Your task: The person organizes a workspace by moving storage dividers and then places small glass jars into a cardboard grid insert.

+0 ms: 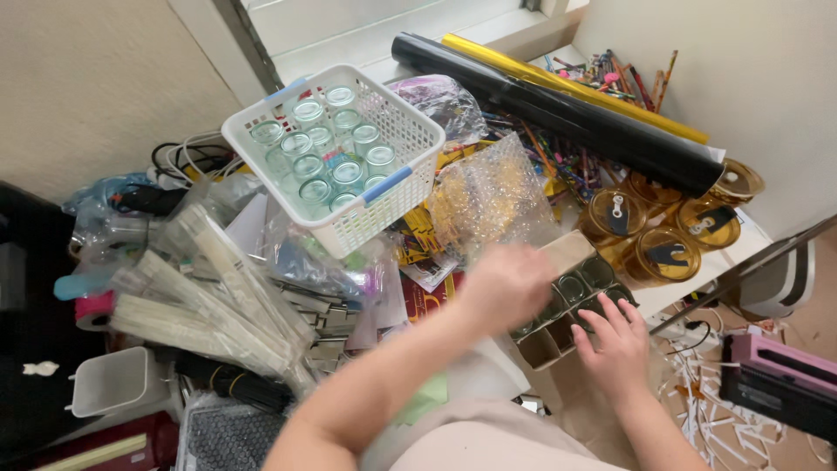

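Reaching into a divided cardboard box [571, 301] of small jars at the table edge, the left hand [506, 283] is blurred, grip unreadable; the right hand [617, 340] rests open on it. Risk: box tipping off, jars breaking.

A single camera, worn on the person's head, looks steeply down and forward over the person's own forearms onto a cluttered bench [488, 375] set in a corner by a window sill. It sits close: the left hand [510, 283] and the right hand [617, 344] fill the lower middle of the view, with the arms entering from the bottom edge. The white plastic basket of small glass jars [336, 157] lies further off, upper centre, and the long black roll [558, 109] runs diagonally toward the far right wall. The left hand is motion-blurred. No second view exists to overlap with it.
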